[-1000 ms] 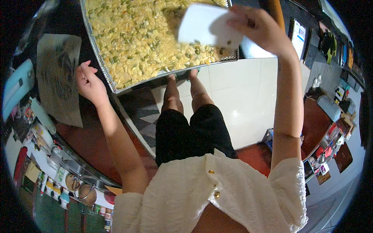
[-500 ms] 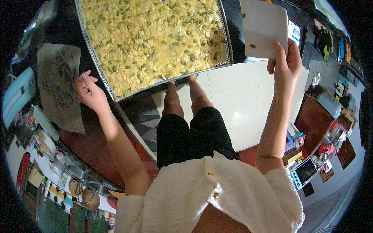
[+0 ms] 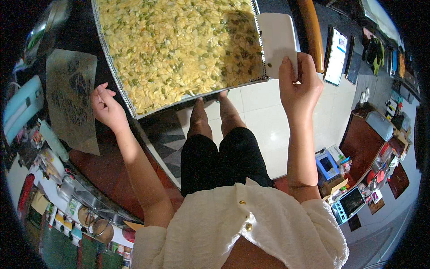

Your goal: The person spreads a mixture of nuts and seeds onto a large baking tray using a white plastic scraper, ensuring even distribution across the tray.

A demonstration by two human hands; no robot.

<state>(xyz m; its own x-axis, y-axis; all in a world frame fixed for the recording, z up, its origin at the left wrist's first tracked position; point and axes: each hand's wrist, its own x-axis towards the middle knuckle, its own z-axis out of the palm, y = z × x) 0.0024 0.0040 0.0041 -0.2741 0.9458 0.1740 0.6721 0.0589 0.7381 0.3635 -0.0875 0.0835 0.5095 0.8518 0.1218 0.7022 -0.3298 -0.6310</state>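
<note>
A perforated metal baking tray (image 3: 109,60) carries a yellow layer of sliced nuts and green pumpkin seeds (image 3: 179,49), spread almost to its edges. My right hand (image 3: 302,87) grips a white flat dough scraper (image 3: 277,42) between thumb and fingers. The scraper lies at the tray's right edge, with a seed or two stuck on it, and casts a shadow over the topping's right side. Just left of the tray's near left corner is my left hand (image 3: 107,106), its fingers loosely curled and a little apart, with nothing in them.
A translucent greasy sheet (image 3: 71,98) lies left of the tray. To the right are a wooden rolling pin (image 3: 312,36), a lit phone (image 3: 336,56) and a second dark phone (image 3: 354,60). Cluttered shelves (image 3: 80,210) line the lower left; a blue box (image 3: 327,165) sits at right.
My right hand has moved left with the scraper, down to the tray's right edge, uncovering the rolling pin and phone. My left hand has barely shifted.
</note>
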